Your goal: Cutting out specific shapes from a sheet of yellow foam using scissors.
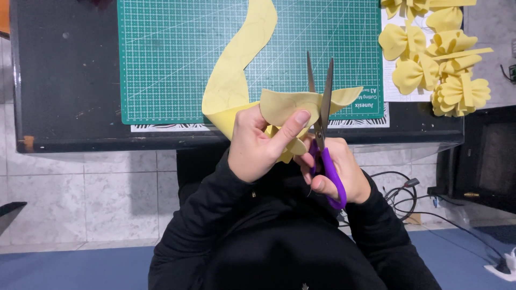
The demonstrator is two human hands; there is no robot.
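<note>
While the left hand (258, 142) pinches a yellow foam sheet (239, 64) between thumb and curled fingers, the right hand (336, 172) is closed through the purple handles of a pair of scissors (321, 115), seen from a head-worn camera looking down at a dark table (64, 80). The scissor blades point toward twelve o'clock and stand slightly apart, with a rounded flap of the foam lying between them just above the left thumb. From the left hand's grip the foam strip curves away toward eleven o'clock and then twelve, running up across a green cutting mat (172, 53) ruled with a white grid. The mat lies flat on the table, with a black-and-white patterned sheet (166, 127) showing under its near edge. At two o'clock from the hands, well apart from them, a cluster of finished yellow foam bows (435, 59) rests on a white paper (395, 91) at the mat's right edge. Black sleeves (215, 215) cover both arms. Below the table, pale floor tiles (107, 198) give way to a blue mat (70, 268), and black cables (403, 193) trail at four o'clock toward a white power strip (505, 266).
</note>
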